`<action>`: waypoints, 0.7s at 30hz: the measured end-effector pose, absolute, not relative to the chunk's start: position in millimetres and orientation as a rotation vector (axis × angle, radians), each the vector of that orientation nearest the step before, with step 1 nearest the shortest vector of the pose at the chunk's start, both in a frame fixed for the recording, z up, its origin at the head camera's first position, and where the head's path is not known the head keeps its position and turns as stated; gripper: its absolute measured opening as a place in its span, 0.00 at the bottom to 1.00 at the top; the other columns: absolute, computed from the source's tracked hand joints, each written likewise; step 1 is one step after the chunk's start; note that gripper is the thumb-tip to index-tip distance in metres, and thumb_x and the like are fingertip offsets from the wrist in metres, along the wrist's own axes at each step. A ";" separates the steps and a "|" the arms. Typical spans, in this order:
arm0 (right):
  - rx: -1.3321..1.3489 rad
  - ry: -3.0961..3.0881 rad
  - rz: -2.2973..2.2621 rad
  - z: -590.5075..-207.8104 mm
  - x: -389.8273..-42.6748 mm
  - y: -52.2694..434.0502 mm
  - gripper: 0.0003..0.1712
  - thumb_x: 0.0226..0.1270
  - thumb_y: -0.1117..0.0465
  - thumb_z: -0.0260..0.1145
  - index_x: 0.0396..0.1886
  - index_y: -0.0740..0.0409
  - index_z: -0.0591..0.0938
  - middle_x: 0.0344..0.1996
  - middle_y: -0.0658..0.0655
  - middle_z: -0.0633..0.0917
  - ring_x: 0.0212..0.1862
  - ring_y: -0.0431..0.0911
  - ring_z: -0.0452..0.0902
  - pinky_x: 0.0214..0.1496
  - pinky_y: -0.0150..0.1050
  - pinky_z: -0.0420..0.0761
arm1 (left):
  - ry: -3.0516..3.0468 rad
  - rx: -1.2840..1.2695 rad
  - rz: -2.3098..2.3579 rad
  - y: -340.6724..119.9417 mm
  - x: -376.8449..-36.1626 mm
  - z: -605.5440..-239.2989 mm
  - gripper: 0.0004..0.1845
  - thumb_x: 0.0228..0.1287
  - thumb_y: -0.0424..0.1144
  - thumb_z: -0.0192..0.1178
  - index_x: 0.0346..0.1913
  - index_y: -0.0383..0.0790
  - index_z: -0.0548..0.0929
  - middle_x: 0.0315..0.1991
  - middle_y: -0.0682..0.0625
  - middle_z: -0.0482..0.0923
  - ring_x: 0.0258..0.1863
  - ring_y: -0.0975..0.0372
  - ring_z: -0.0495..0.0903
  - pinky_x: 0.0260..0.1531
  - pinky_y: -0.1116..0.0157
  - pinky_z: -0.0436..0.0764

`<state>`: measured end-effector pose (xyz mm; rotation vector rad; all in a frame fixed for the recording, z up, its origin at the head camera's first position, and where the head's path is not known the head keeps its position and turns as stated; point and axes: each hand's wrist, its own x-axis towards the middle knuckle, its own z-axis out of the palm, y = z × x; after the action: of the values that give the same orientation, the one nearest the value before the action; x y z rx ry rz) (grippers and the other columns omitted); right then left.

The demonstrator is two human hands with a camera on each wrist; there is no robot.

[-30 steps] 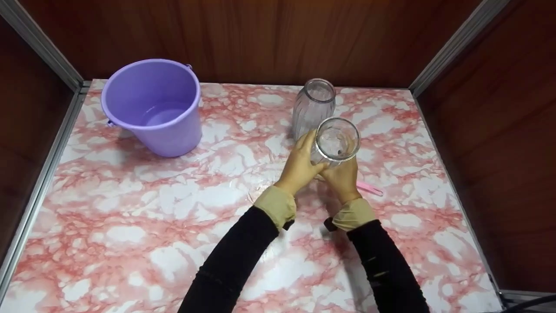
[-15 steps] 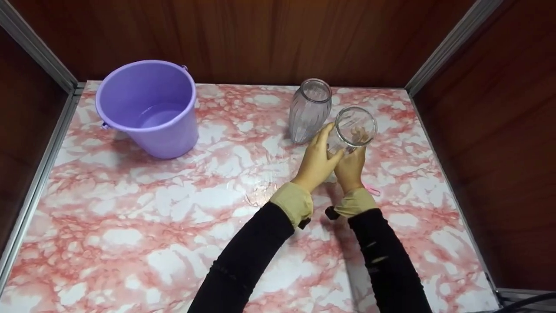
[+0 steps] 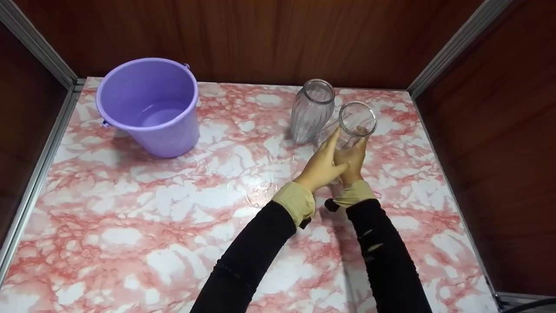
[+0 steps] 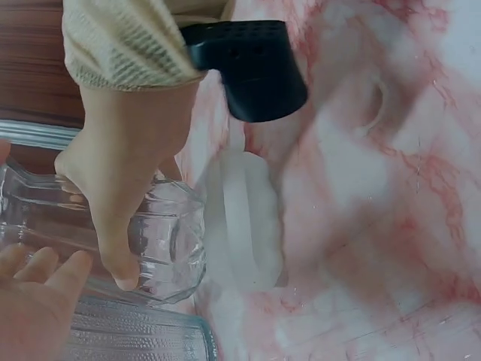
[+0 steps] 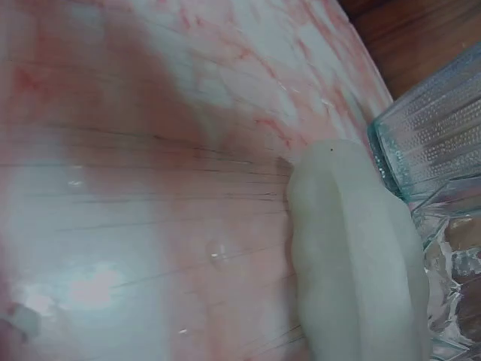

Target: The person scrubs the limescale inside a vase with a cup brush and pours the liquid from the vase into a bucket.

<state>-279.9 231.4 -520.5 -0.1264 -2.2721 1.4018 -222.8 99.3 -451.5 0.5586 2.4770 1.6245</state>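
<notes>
The glass (image 3: 356, 119) sat between both hands near the far right of the desk (image 3: 130, 226), just right of the ribbed vase (image 3: 310, 111), its mouth tipped toward the camera. In the head view the left hand (image 3: 323, 165) lay along its left side with fingers nearly straight, and the right hand (image 3: 352, 160) curled round its lower part from below. A second earlier the glass had been nearer the person and more central; by now it had gone outward and right, close beside the vase, which suggested it was being put down there. The bucket (image 3: 150, 106) stood well off to the left of both hands.

From the left wrist, the right hand (image 4: 124, 173) gripped the glass (image 4: 161, 248), thumb down over its faceted wall; the left hand's fingers (image 4: 37, 282) rested flat, and the vase's (image 4: 135, 335) ribbed surface lay just beneath them.

From the right wrist, a pale blurred shape (image 5: 357, 256) filled the foreground, with glass edges (image 5: 432, 150) at the right.
</notes>
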 end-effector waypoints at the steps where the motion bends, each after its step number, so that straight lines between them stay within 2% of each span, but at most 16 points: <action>1: -0.142 -2.287 1.388 -519.2 -281.6 230.8 0.63 0.50 0.68 0.77 0.80 0.65 0.49 0.77 0.66 0.61 0.76 0.55 0.58 0.77 0.38 0.60 | 2.474 0.568 1.618 99.2 -222.8 -452.0 0.50 0.68 0.37 0.65 0.82 0.43 0.43 0.80 0.40 0.49 0.71 0.48 0.67 0.73 0.61 0.65; 4: -0.176 -2.350 1.315 -517.9 -286.0 230.7 0.61 0.54 0.65 0.77 0.79 0.70 0.48 0.77 0.69 0.58 0.77 0.56 0.54 0.78 0.39 0.57 | 2.468 0.589 1.621 98.2 -223.0 -455.4 0.48 0.69 0.36 0.64 0.82 0.44 0.45 0.80 0.41 0.51 0.63 0.49 0.75 0.68 0.63 0.70; 6: -0.187 -2.373 1.304 -518.1 -288.3 231.2 0.61 0.54 0.64 0.77 0.78 0.73 0.49 0.77 0.71 0.57 0.78 0.58 0.53 0.79 0.39 0.56 | 2.473 0.596 1.648 97.1 -223.6 -459.1 0.45 0.69 0.36 0.64 0.82 0.43 0.49 0.80 0.42 0.53 0.63 0.51 0.75 0.67 0.65 0.70; 7: -0.177 -2.366 1.309 -519.0 -289.8 231.4 0.60 0.53 0.65 0.78 0.77 0.74 0.51 0.76 0.71 0.59 0.77 0.58 0.54 0.79 0.38 0.56 | 2.478 0.600 1.657 95.8 -223.6 -460.9 0.44 0.70 0.36 0.63 0.81 0.42 0.50 0.79 0.41 0.54 0.59 0.51 0.78 0.64 0.66 0.72; 10: -0.119 -2.268 1.429 -523.1 -295.0 232.0 0.58 0.48 0.68 0.79 0.75 0.73 0.55 0.73 0.70 0.64 0.77 0.57 0.57 0.78 0.37 0.58 | 2.501 0.608 1.689 90.1 -223.7 -466.8 0.39 0.69 0.35 0.63 0.79 0.40 0.58 0.76 0.40 0.60 0.60 0.52 0.77 0.63 0.67 0.73; 11: -0.091 -2.223 1.478 -524.5 -297.2 232.2 0.58 0.45 0.69 0.80 0.74 0.72 0.57 0.72 0.69 0.66 0.76 0.56 0.59 0.77 0.37 0.59 | 2.513 0.607 1.694 87.7 -223.7 -468.8 0.37 0.69 0.35 0.63 0.77 0.39 0.61 0.74 0.39 0.63 0.63 0.52 0.75 0.65 0.66 0.72; 13: -0.047 -2.150 1.552 -526.9 -301.5 231.8 0.58 0.42 0.71 0.82 0.72 0.69 0.60 0.69 0.66 0.69 0.74 0.53 0.61 0.77 0.38 0.60 | 2.532 0.591 1.698 81.8 -223.7 -473.2 0.33 0.69 0.35 0.64 0.74 0.38 0.65 0.72 0.37 0.65 0.61 0.50 0.76 0.64 0.65 0.73; 17: -0.059 -2.160 1.545 -527.7 -308.3 229.2 0.59 0.40 0.68 0.85 0.71 0.68 0.61 0.68 0.64 0.70 0.74 0.50 0.61 0.78 0.42 0.59 | 2.556 0.524 1.695 68.4 -224.6 -484.0 0.28 0.69 0.34 0.63 0.70 0.38 0.71 0.69 0.37 0.67 0.66 0.48 0.72 0.68 0.60 0.71; 21: -0.081 -2.195 1.510 -526.1 -313.0 227.3 0.59 0.40 0.67 0.86 0.70 0.68 0.61 0.67 0.63 0.70 0.74 0.51 0.61 0.78 0.39 0.59 | 2.582 0.473 1.676 55.3 -227.4 -494.3 0.25 0.69 0.33 0.62 0.67 0.38 0.74 0.68 0.39 0.69 0.64 0.48 0.74 0.65 0.58 0.75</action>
<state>-313.0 227.3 -526.1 -0.0807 -2.1947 1.5100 -227.4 55.3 -494.3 0.4726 2.5824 1.6758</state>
